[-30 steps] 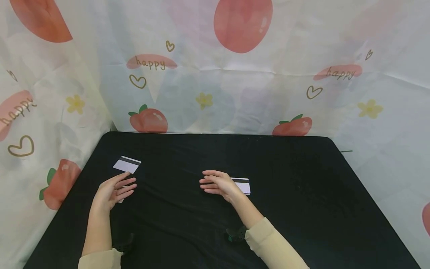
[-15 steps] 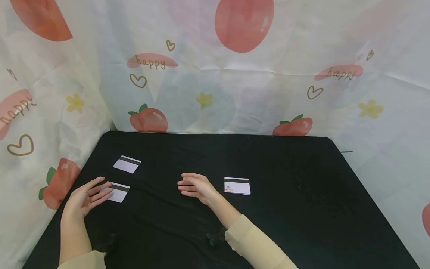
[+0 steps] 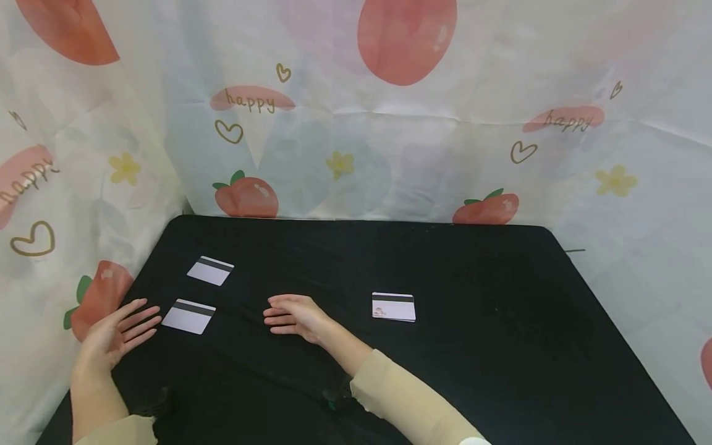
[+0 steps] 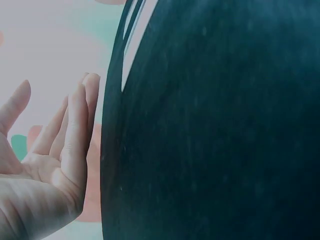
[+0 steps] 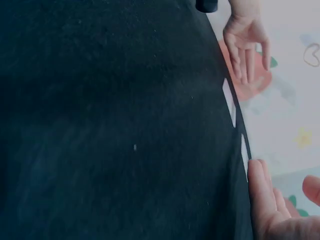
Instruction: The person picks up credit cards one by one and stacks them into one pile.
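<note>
Two white cards with a dark stripe lie apart on the left of the black table: a farther card [image 3: 211, 271] and a nearer card [image 3: 189, 316]. To the right of centre, a small stack of similar cards [image 3: 394, 307] has a little picture in one corner of the top one. My left hand [image 3: 114, 337], fingers spread and nearly straight, hovers left of the nearer card and holds nothing. Between that card and the stack is my right hand [image 3: 297, 318], its palm turned left, its fingers extended and nothing in them.
A black cloth covers the table [image 3: 500, 346]. Behind it and along the left hangs a pale curtain [image 3: 389, 167] printed with fruit, hearts and flowers. A dark wrist strap [image 3: 152, 405] shows beside my left sleeve.
Both hands have moved left. My left hand has uncovered the nearer left card, and my right hand has come away from in front of the stack. The cards have stayed put.
</note>
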A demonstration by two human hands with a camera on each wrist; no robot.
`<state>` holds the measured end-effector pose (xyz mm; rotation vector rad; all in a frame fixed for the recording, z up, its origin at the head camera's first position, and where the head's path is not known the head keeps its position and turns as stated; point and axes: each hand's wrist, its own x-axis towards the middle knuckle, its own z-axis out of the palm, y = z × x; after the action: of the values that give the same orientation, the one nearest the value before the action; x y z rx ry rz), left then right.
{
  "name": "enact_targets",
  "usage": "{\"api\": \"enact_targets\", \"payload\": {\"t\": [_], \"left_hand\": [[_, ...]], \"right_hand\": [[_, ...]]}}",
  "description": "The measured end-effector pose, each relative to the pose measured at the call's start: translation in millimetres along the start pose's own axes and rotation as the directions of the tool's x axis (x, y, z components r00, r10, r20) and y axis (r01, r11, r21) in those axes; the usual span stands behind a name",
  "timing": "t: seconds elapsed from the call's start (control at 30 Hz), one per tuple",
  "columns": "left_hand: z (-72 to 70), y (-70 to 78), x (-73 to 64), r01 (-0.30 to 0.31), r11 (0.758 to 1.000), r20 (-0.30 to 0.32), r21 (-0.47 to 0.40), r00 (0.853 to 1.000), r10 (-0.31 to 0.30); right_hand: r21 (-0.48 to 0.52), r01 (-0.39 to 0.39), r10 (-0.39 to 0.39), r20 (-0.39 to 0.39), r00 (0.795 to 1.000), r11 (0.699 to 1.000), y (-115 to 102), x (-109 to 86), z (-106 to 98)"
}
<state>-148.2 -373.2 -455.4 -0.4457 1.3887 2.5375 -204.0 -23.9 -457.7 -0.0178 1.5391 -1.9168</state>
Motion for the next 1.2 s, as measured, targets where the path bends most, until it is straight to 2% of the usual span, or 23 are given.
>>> {"api": "enact_targets", "payload": {"t": [0.23,0.47,0.83,1.0,1.2], "left_hand": [[-11.8,2.0,-0.9,0.032,0.999,0.016,0.009,0.999,-0.032],[-20.4,3.7,0.6,0.071,0.997,0.067,-0.013,0.995,-0.070],[-25.4,7.2,2.2,0.113,0.993,0.099,0.023,0.988,-0.115],[-26.1,7.0,3.5,0.129,0.990,0.098,0.052,0.986,-0.134],[-29.2,7.9,3.1,0.148,0.987,0.146,0.059,0.977,-0.155]], "right_hand": [[0.014,-0.044,0.043,0.053,0.998,0.999,6.0,6.5,15.5],[0.064,-0.092,0.085,0.102,0.991,0.994,12.4,14.9,27.9],[0.147,-0.148,0.133,0.107,0.985,0.978,17.1,26.7,40.1],[0.170,-0.166,0.144,0.136,0.980,0.971,19.1,29.7,43.7],[0.195,-0.189,0.152,0.188,0.970,0.962,21.1,32.3,48.0]]}}
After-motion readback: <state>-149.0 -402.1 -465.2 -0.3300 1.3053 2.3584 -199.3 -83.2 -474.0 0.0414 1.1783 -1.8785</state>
